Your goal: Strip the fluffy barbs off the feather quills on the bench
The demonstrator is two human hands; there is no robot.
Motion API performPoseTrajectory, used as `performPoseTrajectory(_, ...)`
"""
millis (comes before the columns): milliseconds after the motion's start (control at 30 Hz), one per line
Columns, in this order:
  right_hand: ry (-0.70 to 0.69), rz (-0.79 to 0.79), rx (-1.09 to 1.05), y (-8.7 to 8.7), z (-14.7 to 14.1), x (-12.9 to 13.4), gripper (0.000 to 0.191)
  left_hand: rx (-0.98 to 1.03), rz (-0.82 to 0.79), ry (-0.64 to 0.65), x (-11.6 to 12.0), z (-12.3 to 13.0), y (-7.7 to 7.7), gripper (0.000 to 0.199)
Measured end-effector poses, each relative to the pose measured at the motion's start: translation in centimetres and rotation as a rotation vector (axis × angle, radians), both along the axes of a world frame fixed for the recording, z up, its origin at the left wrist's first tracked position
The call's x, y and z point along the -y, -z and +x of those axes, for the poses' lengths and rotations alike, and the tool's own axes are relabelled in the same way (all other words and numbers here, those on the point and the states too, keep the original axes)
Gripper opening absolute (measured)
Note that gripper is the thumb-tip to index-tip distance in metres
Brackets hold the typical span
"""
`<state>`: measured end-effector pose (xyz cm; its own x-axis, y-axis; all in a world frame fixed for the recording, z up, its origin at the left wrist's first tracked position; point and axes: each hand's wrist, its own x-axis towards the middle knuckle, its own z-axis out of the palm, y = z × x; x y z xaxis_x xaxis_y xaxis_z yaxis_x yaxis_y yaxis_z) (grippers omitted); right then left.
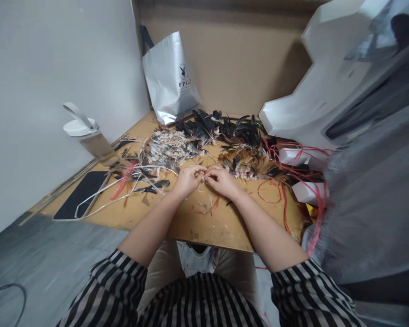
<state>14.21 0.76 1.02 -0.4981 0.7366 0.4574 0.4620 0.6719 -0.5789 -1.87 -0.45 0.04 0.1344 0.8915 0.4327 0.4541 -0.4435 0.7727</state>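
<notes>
Together, both hands (188,179) (222,180) near brown feathers (250,160)

A silver tote bag printed PPGZ (168,77) stands at the back of a yellow-brown counter (211,229); a white-lidded translucent bottle (96,144) stands left, beyond a flat black-screened phone (80,191).

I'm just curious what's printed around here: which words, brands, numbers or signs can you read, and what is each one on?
"PPGZ": in dark letters on the silver bag.
A sign, not a word: a rabbit-head emblem in a circle, above those letters on the same bag.
Fine print under "PPGZ": too small to read.
I can make out no other text.
</notes>
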Motion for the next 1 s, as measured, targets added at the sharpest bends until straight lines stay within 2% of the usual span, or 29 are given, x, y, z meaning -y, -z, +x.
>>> performPoseTrajectory(233, 0.075, -0.269, -0.13, 1.2, -0.1, -0.8, 0.017, -0.084, 0.064, -0.043, 0.2, 0.3, -0.3, 0.02)
performPoseTrajectory(400, 0.024, -0.471, -0.256, 1.2, -0.1, -1.0, 0.021, -0.146, 0.108, -0.064, 0.3, 0.3, -0.5, 0.016)
performPoseTrajectory(533, 0.029, -0.545, -0.284, 1.0, -0.2, -0.9, 0.022, -0.142, 0.114, -0.064, 0.2, 0.2, -0.3, 0.013)
performPoseTrajectory(700, 0.068, -0.501, -0.247, 1.2, -0.1, -1.0, 0.02, -0.112, 0.072, -0.079, -0.2, 0.1, 0.1, 0.011)
performPoseTrajectory(1000, 0.119, -0.222, -0.083, 0.8, -0.1, -0.8, 0.017, 0.025, -0.039, -0.064, -0.5, 0.1, 0.8, 0.01)
